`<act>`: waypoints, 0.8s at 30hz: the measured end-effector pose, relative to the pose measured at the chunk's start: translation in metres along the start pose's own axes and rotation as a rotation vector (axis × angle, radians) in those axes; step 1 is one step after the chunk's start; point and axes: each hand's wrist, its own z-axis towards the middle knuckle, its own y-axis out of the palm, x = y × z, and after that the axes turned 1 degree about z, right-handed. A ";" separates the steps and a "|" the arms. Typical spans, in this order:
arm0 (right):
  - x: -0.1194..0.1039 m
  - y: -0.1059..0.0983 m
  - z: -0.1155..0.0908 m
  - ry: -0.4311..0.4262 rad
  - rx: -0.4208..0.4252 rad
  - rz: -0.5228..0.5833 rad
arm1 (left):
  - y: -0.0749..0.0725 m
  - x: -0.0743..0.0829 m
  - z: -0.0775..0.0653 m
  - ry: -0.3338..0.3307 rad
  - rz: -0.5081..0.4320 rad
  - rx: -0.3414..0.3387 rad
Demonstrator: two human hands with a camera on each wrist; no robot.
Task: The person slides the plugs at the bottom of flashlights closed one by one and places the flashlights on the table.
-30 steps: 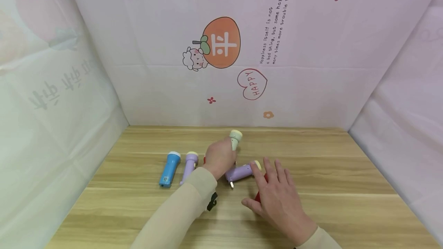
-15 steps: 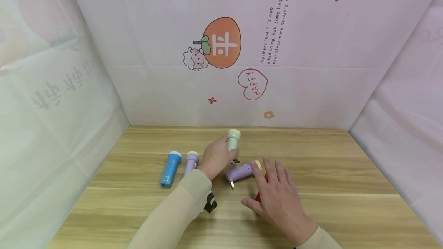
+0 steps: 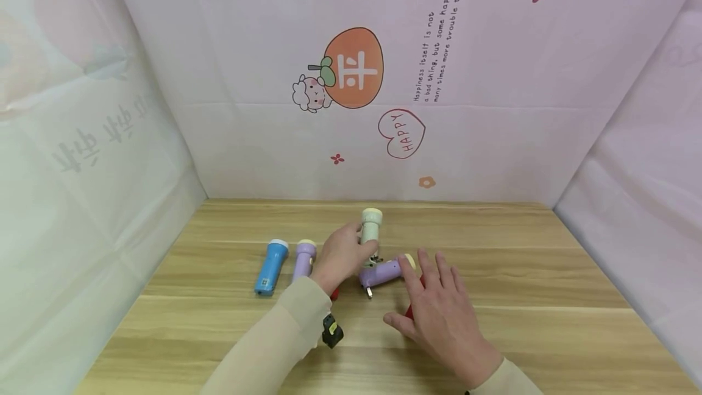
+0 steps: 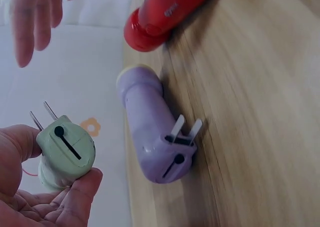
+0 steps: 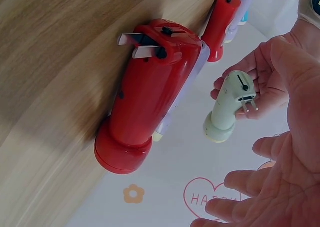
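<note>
My left hand point(image 3: 342, 255) grips a pale green flashlight point(image 3: 370, 230) between thumb and fingers, its cream head pointing away. Two metal plug prongs stick out near the tail of this flashlight point(image 4: 67, 152), beside a black slot. Just below it lies a purple flashlight point(image 3: 381, 274) with its prongs folded out and its lens toward the right. My right hand point(image 3: 439, 316), fingers straight and spread, is over a red flashlight point(image 5: 152, 92) and hides most of it in the head view. That red flashlight also has its prongs out.
To the left lie a blue flashlight point(image 3: 271, 267), a second purple flashlight point(image 3: 304, 259) and another red flashlight point(image 5: 220, 24), partly hidden by my left arm in the head view. White printed cloth point(image 3: 263, 151) walls the wooden table point(image 3: 526, 261) at the back and sides.
My left hand has drawn slightly left and turned, bringing the green flashlight from a slant to nearly straight and exposing more of its body and prongs. My right hand has stayed in place.
</note>
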 end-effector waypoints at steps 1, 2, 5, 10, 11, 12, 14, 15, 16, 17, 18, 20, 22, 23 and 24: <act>0.000 0.000 0.000 0.000 0.000 0.000 | 0.000 0.000 -0.001 -0.004 -0.004 -0.005; 0.000 0.000 0.000 0.001 -0.001 0.000 | 0.000 0.000 -0.003 -0.008 -0.006 -0.009; 0.000 0.000 0.001 0.003 -0.002 0.003 | 0.000 0.001 -0.007 -0.010 -0.013 -0.019; 0.000 0.000 0.001 0.006 -0.002 0.000 | 0.001 0.002 -0.013 0.005 -0.086 -0.037; 0.000 -0.001 0.001 0.006 -0.001 -0.001 | 0.002 0.002 -0.014 0.008 -0.113 -0.040; 0.000 -0.001 0.001 0.006 0.001 -0.002 | 0.003 0.003 -0.015 0.011 -0.153 -0.049; -0.001 -0.001 0.001 0.007 0.004 -0.002 | 0.004 0.003 -0.016 0.008 -0.231 -0.064; -0.001 -0.001 0.001 0.006 0.006 -0.002 | 0.005 0.003 -0.018 0.004 -0.269 -0.071; -0.001 -0.001 0.002 0.006 0.010 -0.002 | 0.006 0.003 -0.018 0.002 -0.304 -0.077; -0.001 -0.001 0.002 0.005 0.015 -0.001 | 0.007 0.003 -0.019 0.000 -0.340 -0.086; -0.001 -0.001 0.002 0.002 0.022 -0.002 | 0.007 0.004 -0.020 -0.006 -0.373 -0.095; 0.000 -0.001 0.003 -0.002 0.034 -0.002 | 0.008 0.005 -0.022 -0.018 -0.420 -0.108; 0.000 -0.002 0.004 -0.007 0.047 -0.003 | 0.009 0.006 -0.024 -0.025 -0.464 -0.122; 0.000 -0.002 0.004 -0.009 0.052 -0.002 | 0.010 0.006 -0.025 -0.030 -0.487 -0.130; 0.000 -0.002 0.005 -0.010 0.057 0.001 | 0.010 0.007 -0.026 -0.035 -0.509 -0.135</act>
